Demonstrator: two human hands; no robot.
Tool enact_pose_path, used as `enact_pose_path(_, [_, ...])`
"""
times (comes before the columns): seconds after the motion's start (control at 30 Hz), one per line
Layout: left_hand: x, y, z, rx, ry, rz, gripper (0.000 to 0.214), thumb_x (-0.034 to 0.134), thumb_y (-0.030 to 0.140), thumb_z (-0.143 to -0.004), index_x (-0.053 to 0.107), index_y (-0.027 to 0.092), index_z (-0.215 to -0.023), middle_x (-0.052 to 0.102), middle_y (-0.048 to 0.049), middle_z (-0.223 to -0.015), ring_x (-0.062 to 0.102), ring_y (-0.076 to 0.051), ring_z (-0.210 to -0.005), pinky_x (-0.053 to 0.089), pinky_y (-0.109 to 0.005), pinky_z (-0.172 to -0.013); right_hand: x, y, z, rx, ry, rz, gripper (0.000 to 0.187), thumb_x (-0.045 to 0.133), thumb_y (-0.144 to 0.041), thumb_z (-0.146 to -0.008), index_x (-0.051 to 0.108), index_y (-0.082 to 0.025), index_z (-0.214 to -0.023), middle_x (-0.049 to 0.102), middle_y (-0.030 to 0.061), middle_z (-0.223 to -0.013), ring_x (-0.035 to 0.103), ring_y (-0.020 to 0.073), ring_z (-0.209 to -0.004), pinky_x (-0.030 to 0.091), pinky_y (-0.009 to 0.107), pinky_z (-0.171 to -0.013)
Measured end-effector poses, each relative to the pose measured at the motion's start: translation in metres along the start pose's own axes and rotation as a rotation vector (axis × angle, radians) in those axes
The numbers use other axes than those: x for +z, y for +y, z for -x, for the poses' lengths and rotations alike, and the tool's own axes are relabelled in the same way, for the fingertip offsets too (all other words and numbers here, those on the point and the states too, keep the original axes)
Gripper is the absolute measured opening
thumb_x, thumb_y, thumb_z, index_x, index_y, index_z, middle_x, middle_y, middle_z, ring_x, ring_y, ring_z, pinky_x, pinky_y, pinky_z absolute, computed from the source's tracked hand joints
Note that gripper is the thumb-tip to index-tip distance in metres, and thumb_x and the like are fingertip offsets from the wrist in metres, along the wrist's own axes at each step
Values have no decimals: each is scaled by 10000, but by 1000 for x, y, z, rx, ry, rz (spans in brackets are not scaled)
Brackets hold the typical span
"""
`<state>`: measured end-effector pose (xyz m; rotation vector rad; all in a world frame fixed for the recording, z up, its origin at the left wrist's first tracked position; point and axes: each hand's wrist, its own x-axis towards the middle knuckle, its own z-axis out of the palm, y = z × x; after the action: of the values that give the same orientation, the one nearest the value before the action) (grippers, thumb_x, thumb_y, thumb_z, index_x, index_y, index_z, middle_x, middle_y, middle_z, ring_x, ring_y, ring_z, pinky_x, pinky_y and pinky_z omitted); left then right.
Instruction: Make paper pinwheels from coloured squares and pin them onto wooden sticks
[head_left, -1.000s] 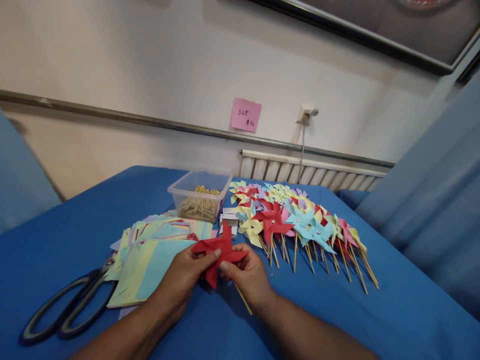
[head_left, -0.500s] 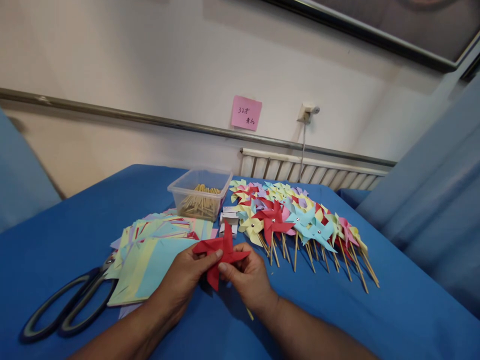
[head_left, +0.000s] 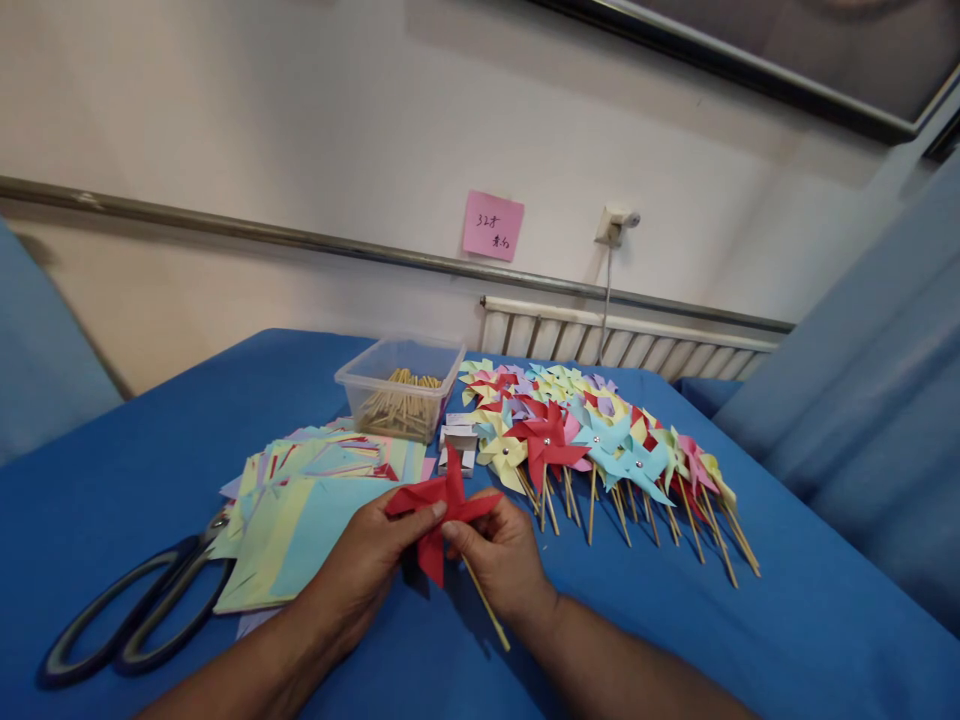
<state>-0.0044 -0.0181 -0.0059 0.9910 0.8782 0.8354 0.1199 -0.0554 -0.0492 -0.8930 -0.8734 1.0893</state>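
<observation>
A red paper pinwheel (head_left: 452, 492) is held between my two hands, just above the blue cloth. My left hand (head_left: 386, 535) pinches its left side, the thumb pressed near the hub. On the right side my right hand (head_left: 499, 550) is closed on it, thumb and fingertips close to the centre. From beneath the paper a thin wooden stick (head_left: 486, 603) slants down to the right. Thumbs hide the hub, so I cannot see how paper and stick meet there. Behind the pinwheel stands a small white box (head_left: 458, 445).
Scissors (head_left: 142, 600) lie at the left beside a stack of coloured paper sheets (head_left: 315, 520). Behind them is a clear plastic tub (head_left: 442, 400) of wooden sticks. Many pinwheels (head_left: 600, 440) lie heaped at the right. A wall and radiator (head_left: 555, 335) bound the table's far side.
The pinwheel has turned a little in my hands, and its lower blade has shifted right. More of the wooden stick shows below the paper. My right thumb has moved slightly right.
</observation>
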Motion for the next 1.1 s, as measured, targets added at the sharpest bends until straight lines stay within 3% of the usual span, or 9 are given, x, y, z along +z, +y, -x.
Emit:
enact_pose_path(0.2, [0,0,0,-11,-34,52,235,769,321,-667,724,144,-814,743,-67,-759,665,-198,-674,517,-306,-674,0,0,1,19,-6,-16,335,822,-380,-615,574,-178,-715,602,-42,-615,530,99,-538,445,220,-525])
enact_pose_path(0.83, [0,2,-1,12,-26,38,205,767,299,-671,731,153,-810,745,-56,-749,652,-182,-668,502,-288,-678,-2,2,1,38,1,-3,334,821,-386,-612,620,-168,-767,660,-6,-685,560,111,-568,449,235,-561])
enact_pose_path(1.1, [-1,1,-1,13,-50,38,245,753,284,-696,734,146,-898,750,-67,-783,654,-183,-682,505,-297,-703,-4,4,-1,3,-12,-5,254,806,-328,-637,654,-170,-766,667,-7,-681,562,119,-586,440,244,-582])
